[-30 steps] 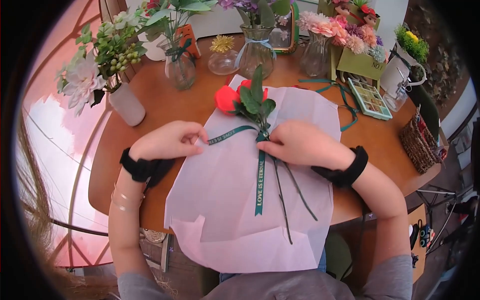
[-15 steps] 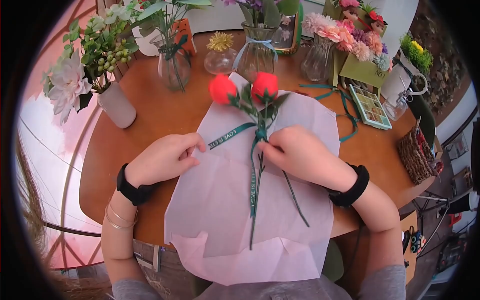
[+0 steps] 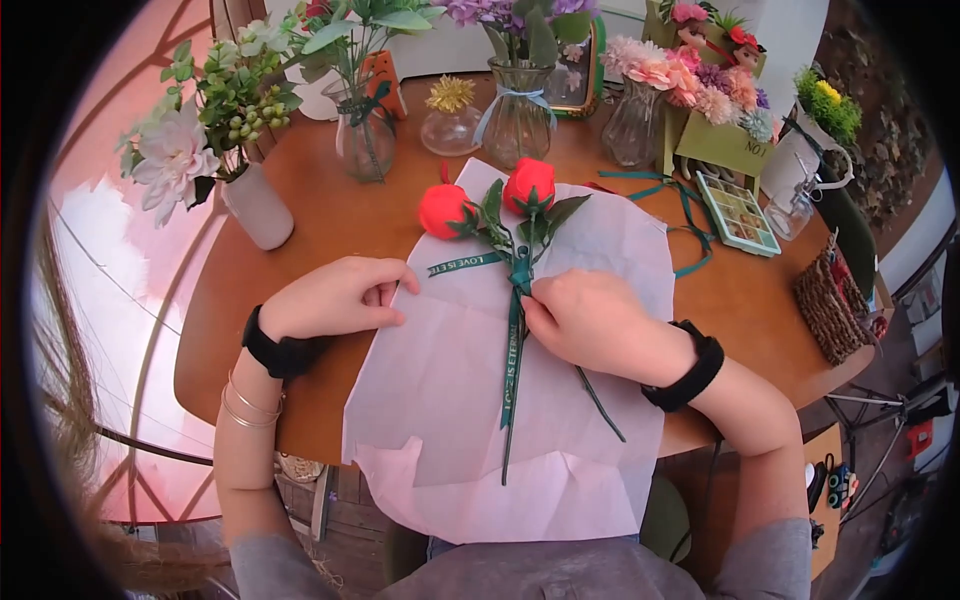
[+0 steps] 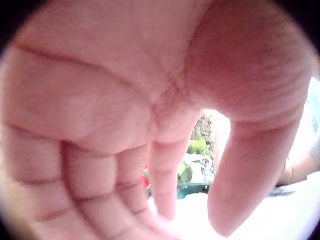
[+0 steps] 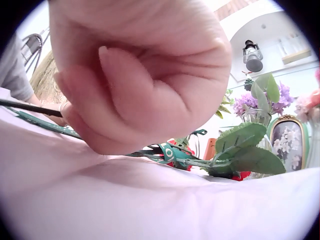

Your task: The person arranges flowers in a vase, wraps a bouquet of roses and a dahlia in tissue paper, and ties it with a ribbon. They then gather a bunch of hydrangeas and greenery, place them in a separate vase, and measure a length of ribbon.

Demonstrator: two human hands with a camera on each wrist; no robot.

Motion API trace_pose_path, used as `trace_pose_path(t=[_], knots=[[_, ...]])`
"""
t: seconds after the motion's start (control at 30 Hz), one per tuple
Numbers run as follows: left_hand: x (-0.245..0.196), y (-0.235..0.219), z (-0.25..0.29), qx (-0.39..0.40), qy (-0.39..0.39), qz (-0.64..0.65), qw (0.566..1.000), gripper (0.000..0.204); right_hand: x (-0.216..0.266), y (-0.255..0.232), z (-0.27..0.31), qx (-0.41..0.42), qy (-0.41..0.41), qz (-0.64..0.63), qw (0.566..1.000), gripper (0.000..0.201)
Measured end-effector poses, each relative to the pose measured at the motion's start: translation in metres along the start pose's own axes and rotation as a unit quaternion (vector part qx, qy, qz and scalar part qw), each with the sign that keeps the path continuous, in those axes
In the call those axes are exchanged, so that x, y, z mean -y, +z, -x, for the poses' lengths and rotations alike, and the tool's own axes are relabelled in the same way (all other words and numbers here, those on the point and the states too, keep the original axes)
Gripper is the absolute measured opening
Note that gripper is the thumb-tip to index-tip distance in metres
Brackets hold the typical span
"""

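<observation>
Head view: leaves (image 3: 566,215) no longer cover the right rose (image 3: 530,185).

Brown table (image 3: 235,335), pale paper sheet (image 3: 430,375) spread on it; green ribbon (image 3: 632,175), glass vases (image 3: 518,120), compartmented box (image 3: 738,214)

Most of the view is filled by the left hand (image 4: 150,105), seen palm-on, with 3 fingers (image 4: 90,177) bunched at the lower left. The index finger (image 4: 165,175) and thumb (image 4: 252,170) are held apart above a washed-out white surface (image 4: 192,220). Between them, bright green foliage (image 4: 197,146) is framed. At the right edge, the other arm (image 4: 303,167) is partly shown.
</observation>
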State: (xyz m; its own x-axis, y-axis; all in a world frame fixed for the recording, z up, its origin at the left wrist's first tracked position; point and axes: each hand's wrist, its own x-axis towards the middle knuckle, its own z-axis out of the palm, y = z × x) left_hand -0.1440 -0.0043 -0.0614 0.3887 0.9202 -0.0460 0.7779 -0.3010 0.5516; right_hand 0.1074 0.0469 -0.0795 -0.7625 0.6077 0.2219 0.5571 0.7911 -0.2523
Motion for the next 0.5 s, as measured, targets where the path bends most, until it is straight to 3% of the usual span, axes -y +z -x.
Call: trace_pose_path(t=[0.07,0.13,0.17,0.2,0.23,0.27,0.3,0.33,0.4,0.5], knots=[[-0.012,-0.011,0.005,0.015,-0.010,0.003,1.000,0.022,-0.010,0.010,-0.002,-0.029,-0.013,-0.028,0.999,0.029],[-0.032,-0.020,0.011,-0.056,-0.034,-0.096,0.993,0.021,-0.015,0.006,-0.004,-0.055,-0.026,-0.050,0.997,0.029],[-0.038,-0.018,0.011,-0.069,0.015,-0.099,0.993,0.018,-0.015,0.001,-0.005,-0.010,-0.004,-0.090,0.996,0.028],[-0.047,-0.014,0.010,-0.074,0.014,-0.099,0.992,0.018,-0.014,-0.005,-0.007,0.038,0.018,-0.129,0.991,0.028],[-0.060,-0.009,0.008,0.001,0.029,-0.067,0.997,0.019,-0.009,-0.015,-0.007,0.124,0.087,-0.179,0.972,0.025],[-0.072,-0.005,0.006,0.075,0.044,-0.035,0.996,0.020,-0.009,-0.016,-0.007,0.126,0.080,-0.175,0.973,0.025],[-0.078,0.001,0.003,0.085,0.048,-0.060,0.993,0.020,-0.011,-0.014,-0.008,0.128,0.077,-0.193,0.970,0.023],[-0.080,0.006,-0.001,0.077,0.043,-0.061,0.994,0.020,-0.012,-0.012,-0.008,0.132,0.072,-0.212,0.966,0.020],[-0.075,0.015,-0.015,0.008,0.043,-0.191,0.981,0.018,-0.012,-0.012,-0.007,0.138,0.066,-0.238,0.959,0.018],[-0.062,0.025,-0.039,-0.074,0.032,-0.179,0.981,0.015,-0.013,-0.014,-0.007,0.143,0.059,-0.274,0.949,0.015]])
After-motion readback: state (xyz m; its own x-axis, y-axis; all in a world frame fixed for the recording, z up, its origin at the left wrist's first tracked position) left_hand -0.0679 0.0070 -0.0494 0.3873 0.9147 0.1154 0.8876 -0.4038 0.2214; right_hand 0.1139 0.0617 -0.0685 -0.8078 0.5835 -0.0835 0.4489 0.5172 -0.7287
